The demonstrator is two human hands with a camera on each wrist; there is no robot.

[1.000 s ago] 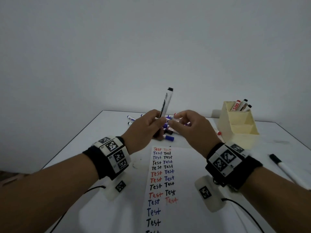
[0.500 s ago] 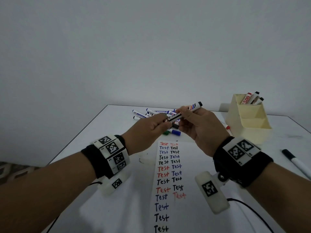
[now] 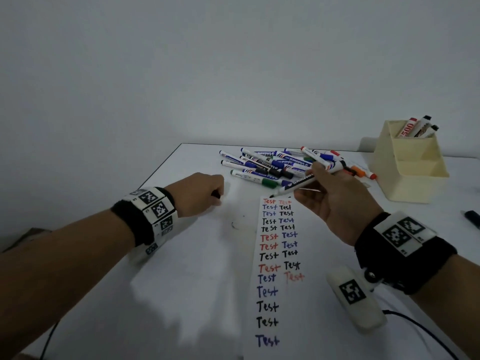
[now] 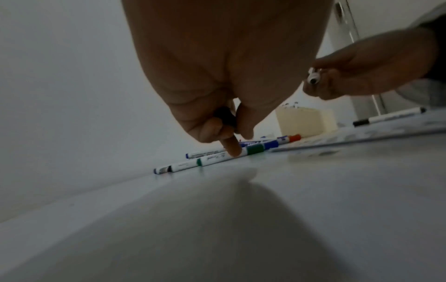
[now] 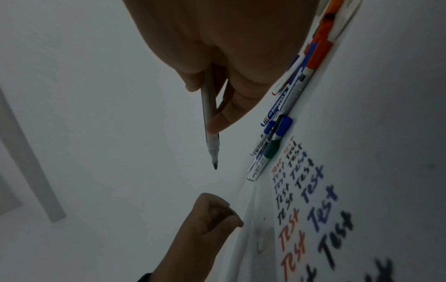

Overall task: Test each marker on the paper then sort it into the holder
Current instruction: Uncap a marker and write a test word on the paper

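Both hands have split the job between them: my right hand (image 3: 335, 201) pinches the uncapped marker (image 3: 306, 181) in a writing grip, nib (image 5: 214, 165) angled down and forward toward the far end of the paper (image 3: 278, 268), just clear of the sheet as far as I can tell. I hold it that way, I judge, so the nib can come down near the top rows of "Test" words, where the next mark would go.

My left hand (image 3: 197, 194) sits curled on the table (image 3: 194, 294) to the left of the paper, fingers closed round a small dark piece, most likely the cap (image 4: 224, 116), with one finger (image 4: 231, 147) pointing down. Keeping the cap in that fist means it stays ready for recapping.

Untested markers lie in a loose pile (image 3: 280, 165) along the table's far edge, just beyond the paper. At the far right corner stands the cream holder (image 3: 413, 175), a few markers upright in its rear compartment, the front compartments showing nothing from here. One black-capped marker (image 4: 388, 116) lies alone near the right edge, well apart from the pile
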